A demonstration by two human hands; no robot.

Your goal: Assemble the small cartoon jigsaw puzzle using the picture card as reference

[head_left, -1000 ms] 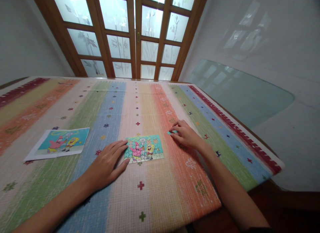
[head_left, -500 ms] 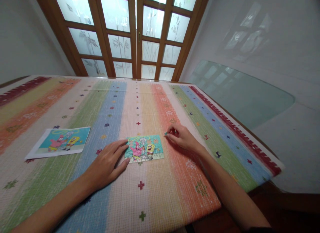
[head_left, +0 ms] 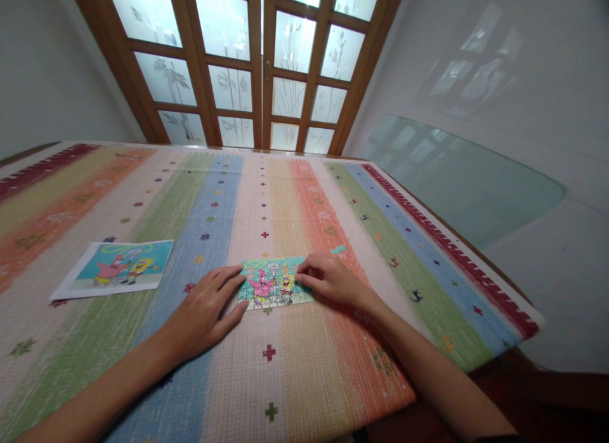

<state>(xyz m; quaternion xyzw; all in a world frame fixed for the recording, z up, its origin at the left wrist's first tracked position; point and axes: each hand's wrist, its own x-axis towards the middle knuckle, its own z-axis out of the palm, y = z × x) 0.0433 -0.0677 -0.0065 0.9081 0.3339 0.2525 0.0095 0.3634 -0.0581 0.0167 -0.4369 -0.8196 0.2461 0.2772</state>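
A small cartoon jigsaw puzzle (head_left: 269, 284) lies flat on the striped cloth. My left hand (head_left: 204, 310) rests at its left edge, fingers stretched out, with the fingertips touching the border. My right hand (head_left: 330, 278) is over the puzzle's right side, thumb and index finger pinched on a small puzzle piece that the fingers mostly hide. Just beyond that hand, a few loose teal puzzle pieces (head_left: 339, 249) lie on the orange stripe.
To the left lies a printed picture (head_left: 126, 266) with the same cartoon figures. The patterned tablecloth (head_left: 238, 379) covers the table. Wooden doors with frosted panes (head_left: 259, 81) stand behind it, and a pale wall (head_left: 523, 81) is on the right.
My right hand has moved left, from beside the puzzle onto its right part, carrying the piece. The loose pieces behind it now show. My left hand has stayed in place.
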